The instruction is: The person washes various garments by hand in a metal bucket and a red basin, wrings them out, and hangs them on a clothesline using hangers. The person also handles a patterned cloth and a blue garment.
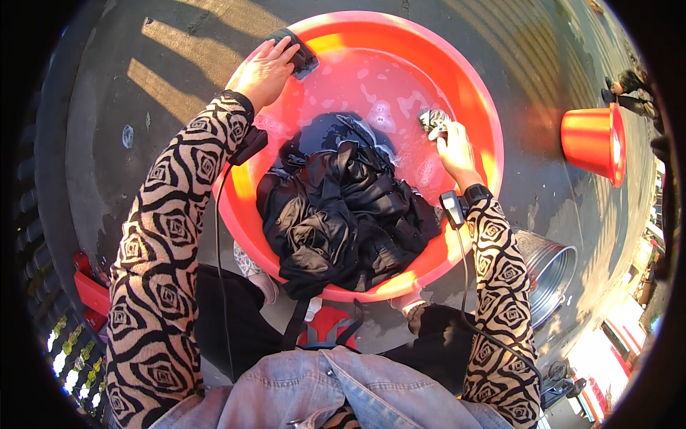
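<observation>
A large red plastic basin [485, 107] of sudsy water stands before me. Dark, wet clothes [348, 214] are heaped in its near half, partly under water and reaching over the near rim. My left hand [268, 67] lies on a dark cloth [297, 53] draped over the basin's far-left rim, its fingers spread on top. At the right side of the water, my right hand [455, 147] grips a small wad of grey and white patterned cloth [433, 120]; its exact kind is unclear.
A red bucket [587, 142] lies or leans on the wet concrete at right. Nearer is a metal bucket [552, 273], tipped on its side. Part of another person [635, 91] shows at the far right edge. A red plastic object [91, 292] sits at left. Cables hang from both wrists.
</observation>
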The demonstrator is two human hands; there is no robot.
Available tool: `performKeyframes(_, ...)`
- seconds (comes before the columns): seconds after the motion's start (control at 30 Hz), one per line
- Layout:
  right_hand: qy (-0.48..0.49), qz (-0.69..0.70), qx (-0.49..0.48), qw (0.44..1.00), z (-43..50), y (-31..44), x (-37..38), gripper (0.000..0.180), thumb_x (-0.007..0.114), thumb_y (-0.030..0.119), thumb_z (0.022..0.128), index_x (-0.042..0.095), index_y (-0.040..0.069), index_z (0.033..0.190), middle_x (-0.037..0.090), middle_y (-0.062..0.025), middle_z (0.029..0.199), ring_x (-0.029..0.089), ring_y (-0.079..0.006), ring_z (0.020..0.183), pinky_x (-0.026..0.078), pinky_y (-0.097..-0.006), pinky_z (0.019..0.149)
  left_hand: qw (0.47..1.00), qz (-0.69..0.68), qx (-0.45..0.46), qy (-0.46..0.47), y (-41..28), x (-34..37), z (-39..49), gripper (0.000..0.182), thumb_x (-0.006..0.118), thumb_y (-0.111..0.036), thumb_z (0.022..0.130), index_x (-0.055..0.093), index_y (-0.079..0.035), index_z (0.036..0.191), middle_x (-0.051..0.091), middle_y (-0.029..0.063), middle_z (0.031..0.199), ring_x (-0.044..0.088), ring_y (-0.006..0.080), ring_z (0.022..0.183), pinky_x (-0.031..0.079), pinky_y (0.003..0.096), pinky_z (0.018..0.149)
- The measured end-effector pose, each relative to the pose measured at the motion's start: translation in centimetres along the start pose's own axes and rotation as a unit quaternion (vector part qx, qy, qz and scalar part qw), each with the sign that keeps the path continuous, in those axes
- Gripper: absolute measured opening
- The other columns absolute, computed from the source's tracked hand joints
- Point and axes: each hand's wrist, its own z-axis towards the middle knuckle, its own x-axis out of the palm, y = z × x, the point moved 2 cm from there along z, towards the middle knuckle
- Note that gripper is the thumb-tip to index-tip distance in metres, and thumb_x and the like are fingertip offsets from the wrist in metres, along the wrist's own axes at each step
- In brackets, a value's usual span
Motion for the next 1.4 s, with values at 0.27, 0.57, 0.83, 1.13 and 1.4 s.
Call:
performKeyframes(0.27,0.253,-0.034,0.017,0.967,-3.3,0.7,7.3,0.055,0.049,0.038,0.097,0.044,0.013,0.146,0.040,-0.0115,0.149,0.033,-0.0369,0.140,0.030,-0.0573,0.113,0.997,0.054,-0.014,0.049,-3.0,4.9,-0.1,0.043,0.052,-0.014,0.087,0.059,0.005,0.125,0.047,0.0109,0.143,0.021,0.0267,0.149,0.017,0.0437,0.122)
performKeyframes(0.57,0.144,-0.122,0.039,0.981,-7.1,4.6,6.1,0.057,0.057,0.041,0.093,0.050,0.010,0.140,0.038,-0.0176,0.152,0.033,-0.0397,0.139,0.028,-0.0612,0.111,0.927,-0.340,-0.070,0.145,-8.6,13.7,-7.7,0.039,0.052,-0.023,0.090,0.068,0.005,0.113,0.059,0.0251,0.128,0.041,0.0409,0.135,0.034,0.0437,0.112)
performKeyframes(0.83,0.243,-0.041,-0.297,0.923,-20.3,21.3,3.6,0.085,0.078,0.049,0.076,0.043,0.017,0.146,0.034,-0.0222,0.148,0.039,-0.0409,0.130,0.039,-0.0504,0.103,0.896,-0.281,-0.011,0.343,-7.7,8.3,-13.2,0.039,0.056,-0.033,0.092,0.075,0.002,0.091,0.071,0.0226,0.093,0.068,0.0388,0.093,0.053,0.0444,0.087)
performKeyframes(1.13,0.077,0.145,-0.253,0.953,-16.9,21.4,-1.6,0.025,0.068,0.015,0.077,0.055,0.000,0.093,0.054,-0.0193,0.090,0.055,-0.0390,0.089,0.046,-0.0450,0.078,0.912,-0.386,-0.107,0.090,-7.3,-4.4,-20.4,0.028,0.059,-0.023,0.089,0.070,0.002,0.089,0.067,0.0246,0.083,0.065,0.0422,0.083,0.051,0.0480,0.077)
performKeyframes(1.4,-0.080,0.242,-0.081,0.964,-14.8,22.6,-12.0,0.025,0.062,0.020,0.079,0.059,0.000,0.092,0.064,-0.0225,0.087,0.062,-0.0374,0.084,0.049,-0.0431,0.077,0.882,-0.450,-0.125,0.068,-7.0,-11.8,-25.5,0.031,0.061,-0.023,0.089,0.071,0.003,0.101,0.069,0.0222,0.102,0.066,0.0379,0.096,0.052,0.0427,0.087)
